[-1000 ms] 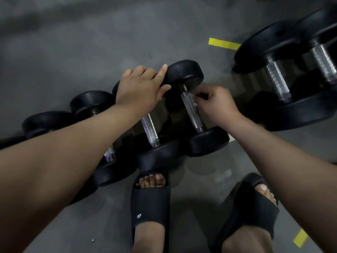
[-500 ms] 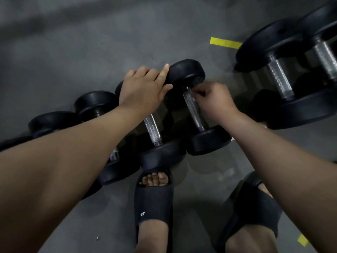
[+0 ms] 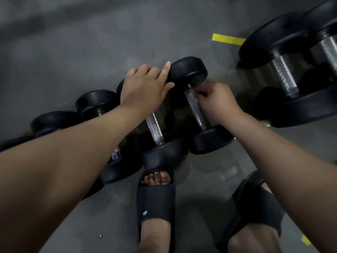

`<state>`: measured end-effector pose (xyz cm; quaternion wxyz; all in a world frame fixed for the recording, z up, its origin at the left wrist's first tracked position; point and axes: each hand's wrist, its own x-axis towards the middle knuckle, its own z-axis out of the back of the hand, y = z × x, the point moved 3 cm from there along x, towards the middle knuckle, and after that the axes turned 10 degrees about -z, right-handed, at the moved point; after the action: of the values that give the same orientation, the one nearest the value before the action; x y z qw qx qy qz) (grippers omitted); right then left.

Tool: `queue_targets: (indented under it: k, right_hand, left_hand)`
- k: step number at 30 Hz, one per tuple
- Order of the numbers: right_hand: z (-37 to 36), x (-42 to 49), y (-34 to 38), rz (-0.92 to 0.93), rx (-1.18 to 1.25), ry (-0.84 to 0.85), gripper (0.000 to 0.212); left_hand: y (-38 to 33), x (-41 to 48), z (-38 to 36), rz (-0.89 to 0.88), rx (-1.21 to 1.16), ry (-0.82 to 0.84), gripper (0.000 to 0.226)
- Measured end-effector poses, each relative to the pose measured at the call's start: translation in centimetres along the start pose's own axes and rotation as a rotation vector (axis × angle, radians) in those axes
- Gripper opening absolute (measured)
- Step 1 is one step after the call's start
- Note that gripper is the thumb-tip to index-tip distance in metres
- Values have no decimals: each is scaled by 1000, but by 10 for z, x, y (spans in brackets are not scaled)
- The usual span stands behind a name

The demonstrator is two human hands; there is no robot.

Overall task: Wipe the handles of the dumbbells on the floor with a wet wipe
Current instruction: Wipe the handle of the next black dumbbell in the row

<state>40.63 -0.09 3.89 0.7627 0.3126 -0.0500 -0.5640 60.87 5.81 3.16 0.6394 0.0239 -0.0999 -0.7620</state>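
Two bare hands on a row of black dumbbells lying on the grey floor (image 3: 73, 52).

From the left, small dumbbells (image 3: 96, 102) lie side by side; the left hand (image 3: 144, 92) lies palm-down with loose fingers on the far head of one, its forefinger touching the next dumbbell's head (image 3: 189, 70). The right hand (image 3: 217, 101) is curled round that dumbbell's handle (image 3: 195, 109) near its far end (no wipe can be made out in the fist). Larger dumbbells (image 3: 284, 77) lie further right, by a yellow tape strip (image 3: 228, 39).
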Motion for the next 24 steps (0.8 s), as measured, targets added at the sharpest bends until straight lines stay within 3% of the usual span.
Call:
queue_targets:
  k: [4, 8, 16, 24]
  right_hand:
    - [7, -14, -6, 43, -62, 72, 18]
    - [6, 4, 0, 39, -98, 29, 17]
    - [7, -15, -5, 64, 16, 10, 16]
    - [1, 15, -2, -51, 118, -32, 10]
  left_hand:
    - [1, -1, 0, 2, 6, -8, 59]
    - [0, -1, 0, -1, 17, 1, 60]
    - [1, -1, -2, -2, -6, 25, 61]
    - [0, -2, -1, -3, -9, -7, 60]
